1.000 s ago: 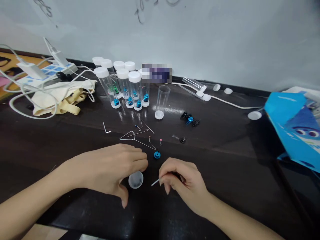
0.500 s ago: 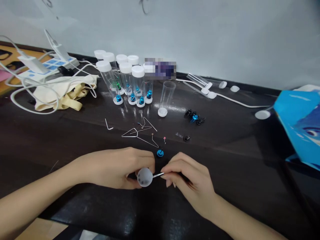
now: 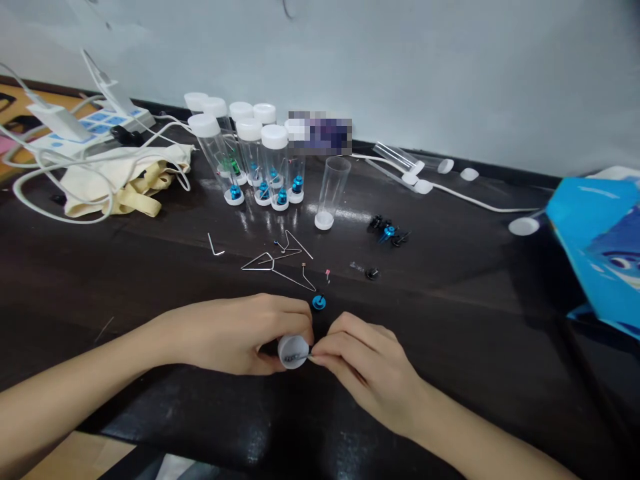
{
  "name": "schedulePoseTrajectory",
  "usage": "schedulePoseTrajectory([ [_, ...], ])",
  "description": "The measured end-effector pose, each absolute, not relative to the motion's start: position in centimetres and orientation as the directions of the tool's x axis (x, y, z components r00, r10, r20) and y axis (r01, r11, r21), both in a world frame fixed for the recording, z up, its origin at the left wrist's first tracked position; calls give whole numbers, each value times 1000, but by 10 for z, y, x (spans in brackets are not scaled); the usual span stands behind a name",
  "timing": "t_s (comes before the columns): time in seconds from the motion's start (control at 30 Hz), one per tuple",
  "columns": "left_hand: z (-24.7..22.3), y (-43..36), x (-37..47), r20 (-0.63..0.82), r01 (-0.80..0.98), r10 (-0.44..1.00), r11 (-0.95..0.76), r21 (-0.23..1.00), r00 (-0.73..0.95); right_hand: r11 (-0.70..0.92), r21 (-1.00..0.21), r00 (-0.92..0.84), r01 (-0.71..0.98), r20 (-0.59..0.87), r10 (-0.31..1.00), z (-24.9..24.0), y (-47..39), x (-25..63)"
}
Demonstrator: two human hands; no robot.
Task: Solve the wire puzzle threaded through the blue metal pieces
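Observation:
My left hand (image 3: 245,333) is closed around a small white plastic cap (image 3: 294,347), its hollow side facing me. Several tiny dark bits lie inside the cap. Pinched in the fingertips of my right hand (image 3: 370,363) is a thin metal tool, mostly hidden, with its tip inside the cap; its exact kind cannot be made out. Just beyond the fingers sits a round blue metal part with a black stem (image 3: 319,303). Bent metal wires (image 3: 273,263) lie past my left hand, near a tiny pink piece (image 3: 327,272).
Several capped clear tubes (image 3: 275,157) with blue or green parts stand at the back, beside an uncapped tube (image 3: 334,190). A hex key (image 3: 214,245) lies left, black and blue parts (image 3: 387,230) right. A cloth bag (image 3: 120,183), power strip (image 3: 107,123) and blue package (image 3: 595,247) flank these.
My right hand has moved slightly left, bringing the thin tool's tip into the cap. The cap has shifted a little right and up in view. The camera view has shifted slightly.

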State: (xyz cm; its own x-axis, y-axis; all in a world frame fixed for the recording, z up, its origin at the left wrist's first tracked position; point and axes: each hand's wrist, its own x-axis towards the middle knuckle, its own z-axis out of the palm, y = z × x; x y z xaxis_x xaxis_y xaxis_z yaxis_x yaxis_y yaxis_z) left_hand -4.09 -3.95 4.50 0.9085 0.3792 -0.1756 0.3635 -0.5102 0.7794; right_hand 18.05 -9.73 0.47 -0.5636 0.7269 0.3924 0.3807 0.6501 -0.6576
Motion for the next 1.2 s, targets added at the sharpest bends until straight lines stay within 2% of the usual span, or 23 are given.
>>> schedulePoseTrajectory([
  [0.6,42,-40,-40,-132,331,381,-523,785,915,684,-623,-602,380,395,694,6,-98,179],
  [1.2,45,-41,-40,-186,367,360,-540,758,914,678,-646,-586,351,413,697,5,-97,181],
])
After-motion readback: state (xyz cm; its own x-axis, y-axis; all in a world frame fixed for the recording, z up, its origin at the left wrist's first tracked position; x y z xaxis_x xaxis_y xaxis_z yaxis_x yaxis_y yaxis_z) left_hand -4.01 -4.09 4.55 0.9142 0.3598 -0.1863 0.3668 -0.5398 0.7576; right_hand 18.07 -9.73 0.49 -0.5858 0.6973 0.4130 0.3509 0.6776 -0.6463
